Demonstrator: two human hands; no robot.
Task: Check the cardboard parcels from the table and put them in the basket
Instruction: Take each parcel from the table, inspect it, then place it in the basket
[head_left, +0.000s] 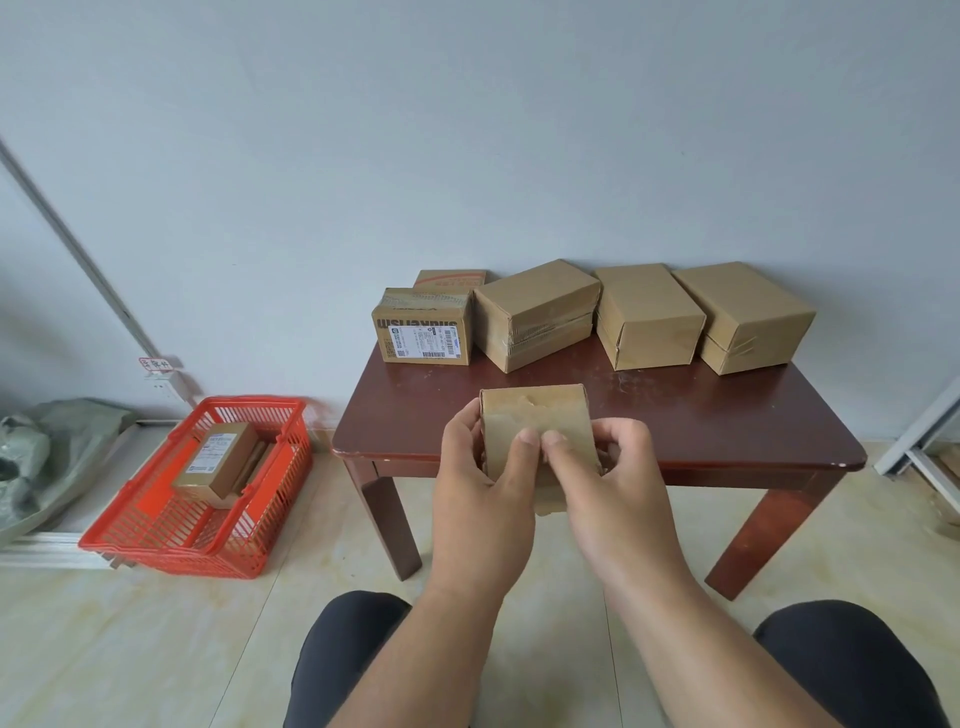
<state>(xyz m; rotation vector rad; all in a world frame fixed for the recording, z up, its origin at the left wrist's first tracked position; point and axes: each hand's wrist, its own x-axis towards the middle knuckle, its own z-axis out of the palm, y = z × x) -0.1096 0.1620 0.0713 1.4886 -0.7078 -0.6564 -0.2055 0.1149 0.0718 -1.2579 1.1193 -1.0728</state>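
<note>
Evidently light and stiff: small cardboard parcel (537, 436) held above table's (675, 441) front edge, left hand (483, 483) and right hand (608, 478) clamped on its sides, thumbs on top. Best gripped across opposite faces.

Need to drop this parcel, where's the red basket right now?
The red basket sits on the floor at the left of the head view, beside the brown table.

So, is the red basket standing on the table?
No, the red basket stands on the floor to the left of the table, with a parcel already inside it.
</note>
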